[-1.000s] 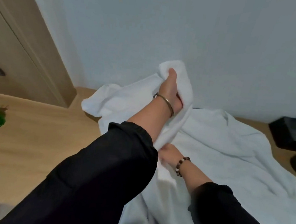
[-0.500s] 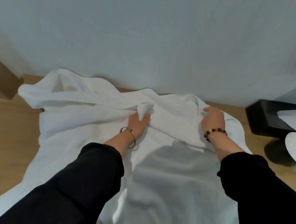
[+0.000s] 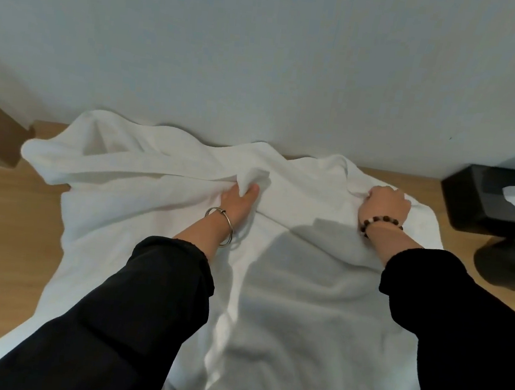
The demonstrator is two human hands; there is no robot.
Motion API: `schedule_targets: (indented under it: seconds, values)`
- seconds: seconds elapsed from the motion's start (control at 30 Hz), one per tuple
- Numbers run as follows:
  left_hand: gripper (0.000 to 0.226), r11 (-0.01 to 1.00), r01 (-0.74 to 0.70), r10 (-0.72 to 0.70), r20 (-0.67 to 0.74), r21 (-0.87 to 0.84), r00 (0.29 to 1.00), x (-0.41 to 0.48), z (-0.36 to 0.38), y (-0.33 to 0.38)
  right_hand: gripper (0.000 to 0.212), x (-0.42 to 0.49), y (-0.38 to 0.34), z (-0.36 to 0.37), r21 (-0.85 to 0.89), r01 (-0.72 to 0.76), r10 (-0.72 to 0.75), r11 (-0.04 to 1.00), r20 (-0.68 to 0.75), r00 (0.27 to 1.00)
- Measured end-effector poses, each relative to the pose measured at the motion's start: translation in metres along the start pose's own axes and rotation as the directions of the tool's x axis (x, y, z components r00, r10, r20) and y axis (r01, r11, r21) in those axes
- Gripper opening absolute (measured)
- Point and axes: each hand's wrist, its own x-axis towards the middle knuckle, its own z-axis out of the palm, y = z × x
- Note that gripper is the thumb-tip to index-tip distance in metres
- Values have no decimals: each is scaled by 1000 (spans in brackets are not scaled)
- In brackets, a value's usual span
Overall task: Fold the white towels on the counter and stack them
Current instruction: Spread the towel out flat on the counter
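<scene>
Left hand (image 3: pixel 239 201) is clamped on a raised fold of the white towel (image 3: pixel 287 293) at centre frame. Right hand (image 3: pixel 384 205) is curled tight on the towel's far edge, right of centre. Most of the wooden table (image 3: pixel 7 232) is covered by the towel, which is bunched at upper left.

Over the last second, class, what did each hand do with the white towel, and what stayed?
The left hand lowered the corner it pinches from mid-air down onto the spread white towel. The right hand moved out to the far right edge and curled onto the cloth. The left hand's grip and the black tissue box stayed.
</scene>
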Motion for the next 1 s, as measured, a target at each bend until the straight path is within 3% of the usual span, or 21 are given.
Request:
schedule_targets:
  seconds: [0.07, 0.1, 0.17, 0.2, 0.27, 0.3, 0.33, 0.37, 0.4, 0.43, 0.47, 0.5, 0.53, 0.63, 0.73, 0.83, 0.9, 0.93, 1.0]
  values:
    - [50, 1000, 3, -3, 5, -11, 1000, -1, 0, 0, 26, 1, -9, -21, 81, -18, 16, 997, 19, 1000]
    - [50, 1000, -3, 3, 6, -17, 1000, 0, 0, 0, 26, 2, -15, -36, 201, -2, 8, 980, -27, 1000]
    - [50, 1000, -10, 10, 8, -28, 1000, 0, 0, 0, 30, -1, -33, -76, 528, 109, 31, 842, -250, 968]
    - [50, 999, -5, 5, 11, -39, 1000, 1, 0, -1, 34, -8, -44, -100, 657, 211, 93, 724, -396, 914]
    - [55, 996, 31, -29, 19, -82, 999, 1, -1, -3, 33, -29, -66, -132, 717, 493, 242, 494, -657, 714]
    - [58, 993, 53, -51, 23, -107, 998, 1, -1, -4, 31, -42, -76, -137, 674, 578, 265, 460, -725, 635]
    - [61, 989, 77, -74, 27, -128, 997, 0, -3, -4, 28, -54, -86, -133, 637, 597, 213, 488, -750, 626]
    - [63, 985, 94, -90, 29, -148, 995, -1, -4, -5, 23, -61, -93, -119, 596, 560, 51, 575, -710, 702]
    - [64, 979, 102, -98, 31, -176, 995, -2, -6, -5, 21, -67, -98, -97, 522, 483, -169, 703, -536, 827]
    - [63, 972, 103, -98, 37, -211, 995, -2, -9, -7, 23, -74, -99, -70, 428, 415, -347, 803, -232, 909]
    - [58, 964, 100, -91, 45, -248, 995, -4, -12, -7, 26, -82, -96, -45, 356, 367, -412, 859, 56, 910]
    - [48, 956, 80, -72, 36, -282, 997, -6, -15, -9, 28, -89, -91, -25, 347, 328, -414, 878, 209, 886]
    - [35, 953, 39, -43, -7, -299, 999, -8, -19, -11, 32, -95, -85, -9, 400, 296, -406, 867, 225, 886]
    - [26, 931, -98, 35, -181, -351, 983, -17, -27, -15, 44, -101, -74, 1, 527, 212, -337, 823, 153, 929]
    - [19, 850, -109, 24, -167, -516, 986, -32, -30, 4, 45, -94, -74, -26, 600, 151, -290, 786, 143, 946]
    - [15, 683, -218, 103, -204, -697, 974, -46, -36, 47, 44, -91, -82, -76, 786, 217, -123, 579, -179, 976]
    - [15, 532, -319, 172, -269, -784, 948, -55, -37, 67, 45, -101, -89, -107, 846, 357, 99, 397, -426, 899]
    - [23, 520, -345, 185, -291, -782, 939, -59, -35, 70, 46, -106, -92, -116, 831, 411, 147, 375, -491, 859]
    - [42, 702, -303, 128, -304, -645, 944, -66, -26, 56, 49, -112, -96, -113, 796, 397, 40, 456, -464, 885]
